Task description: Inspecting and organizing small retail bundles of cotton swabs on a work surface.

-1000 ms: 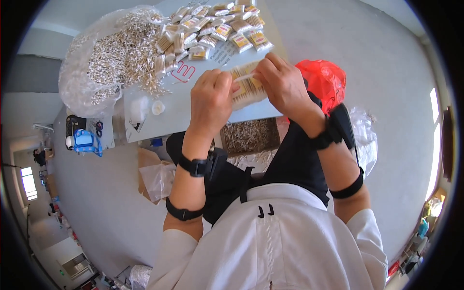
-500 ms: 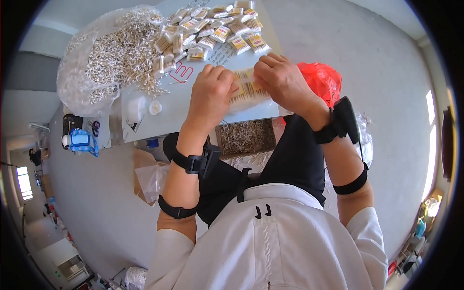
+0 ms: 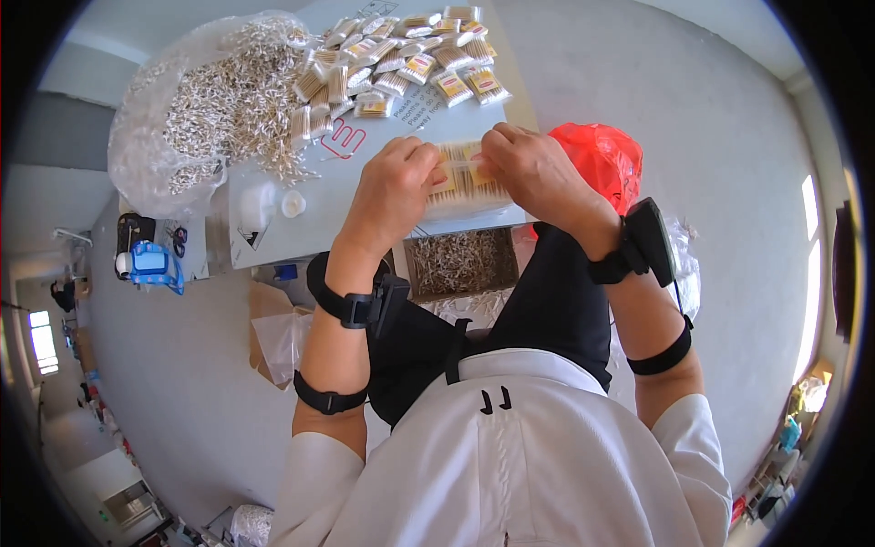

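A clear plastic bag [image 3: 467, 193] packed with cotton swab packs with yellow labels lies near the table's front edge. On its left side my left hand [image 3: 394, 187] is closed, its fingertips pinching the plastic. At the right, my right hand [image 3: 531, 170] is likewise closed on the bag's upper part. My knuckles hide some of the fingertips. Beyond my hands lies a pile of small swab packs [image 3: 419, 68], several with yellow labels. Left of that pile, a large clear bag [image 3: 137, 137] spills loose cotton swabs [image 3: 239, 96] onto the table.
A red plastic bag [image 3: 602, 164] hangs at the table's right edge. A small white round container [image 3: 293, 203] stands near the front left. Below the table sits a box of loose swabs [image 3: 462, 263]. A cardboard box [image 3: 273, 333] with clear plastic is on the floor, left of my legs.
Both hands have come slightly nearer to me, still gripping the bag. More of the yellow-labelled packs inside now shows between them.
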Tool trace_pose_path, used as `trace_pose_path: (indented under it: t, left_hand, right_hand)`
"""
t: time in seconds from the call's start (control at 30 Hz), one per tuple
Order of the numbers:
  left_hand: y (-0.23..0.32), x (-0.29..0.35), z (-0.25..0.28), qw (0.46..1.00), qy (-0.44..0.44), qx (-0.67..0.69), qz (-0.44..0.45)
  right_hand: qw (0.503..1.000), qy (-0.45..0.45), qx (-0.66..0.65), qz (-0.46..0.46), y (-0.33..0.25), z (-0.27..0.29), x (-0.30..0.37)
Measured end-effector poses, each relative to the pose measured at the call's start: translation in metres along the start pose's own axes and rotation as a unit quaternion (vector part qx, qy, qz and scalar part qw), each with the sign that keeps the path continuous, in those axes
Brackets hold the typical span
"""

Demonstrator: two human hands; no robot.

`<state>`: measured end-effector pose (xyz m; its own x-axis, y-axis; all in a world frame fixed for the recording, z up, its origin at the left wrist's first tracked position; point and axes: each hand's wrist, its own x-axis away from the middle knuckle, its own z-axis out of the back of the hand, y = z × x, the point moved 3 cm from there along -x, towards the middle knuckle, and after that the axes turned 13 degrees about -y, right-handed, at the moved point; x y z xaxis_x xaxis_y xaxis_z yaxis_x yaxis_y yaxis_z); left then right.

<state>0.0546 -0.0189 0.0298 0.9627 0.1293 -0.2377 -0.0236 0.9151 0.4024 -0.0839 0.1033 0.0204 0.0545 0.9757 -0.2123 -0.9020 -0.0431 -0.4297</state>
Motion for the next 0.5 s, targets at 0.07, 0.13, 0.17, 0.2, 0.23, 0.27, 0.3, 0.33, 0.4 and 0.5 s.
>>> trace_pose_path:
  t: [0.07,0.13,0.17,0.2,0.23,0.27,0.3,0.33,0.4,0.5]
  left_hand:
    - [0.001,0.003,0.001,1.0,-0.008,0.023,0.012]
    - [-0.003,0.006,0.002,0.994,-0.002,0.09,0.056]
    - [-0.003,0.006,0.004,0.994,-0.003,0.089,0.056]
    - [-0.004,0.006,0.005,0.992,-0.01,0.101,0.075]
    - [-0.006,0.007,0.007,0.989,-0.018,0.113,0.094]
    - [-0.01,0.009,0.01,0.989,-0.018,0.112,0.094]
    - [-0.017,0.012,0.013,0.986,-0.023,0.136,0.096]
    - [-0.02,0.015,0.015,0.982,-0.028,0.159,0.1]
    - [-0.019,0.018,0.015,0.987,0.004,0.136,0.085]
    - [-0.011,0.018,0.012,0.991,0.036,0.11,0.073]
  right_hand:
    - [1.0,-0.007,-0.011,-0.004,0.0,0.001,0.002]
    - [0.999,0.032,-0.039,0.019,0.0,0.004,0.004]
    - [0.999,0.032,-0.039,0.019,0.001,0.004,0.004]
    - [0.999,0.019,-0.042,0.011,0.003,0.004,0.004]
    - [0.999,0.006,-0.044,0.004,0.004,0.003,0.004]
    - [0.999,0.007,-0.043,0.004,0.005,0.003,0.004]
    - [0.999,0.016,-0.04,-0.001,0.006,0.003,0.004]
    - [0.999,0.024,-0.038,-0.004,0.005,0.003,0.004]
    - [0.999,0.036,-0.038,-0.002,0.002,0.004,0.005]
    - [0.999,0.05,-0.002,0.013,-0.007,0.005,0.001]
